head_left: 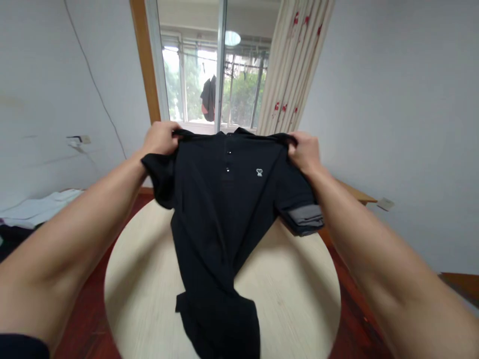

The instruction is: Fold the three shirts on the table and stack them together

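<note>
A black short-sleeved polo shirt [224, 199] hangs stretched between my two hands, its buttoned front and small white chest emblem facing me. My left hand [161, 138] is closed on the shoulder at the left, and my right hand [305, 151] grips the other shoulder. The lower part of the shirt drapes down onto the round pale table [138, 279], twisted and bunched towards the near side. Partly behind the right sleeve, a folded stack of dark and grey cloth [307, 219] shows at the table's far right.
White cloth [41, 209] lies over dark items at the left wall. Behind the table are a sliding glass door [194, 65] and a cream curtain [288, 65]. A wooden furniture edge [355, 192] juts out at the right. The floor [93, 319] is dark red.
</note>
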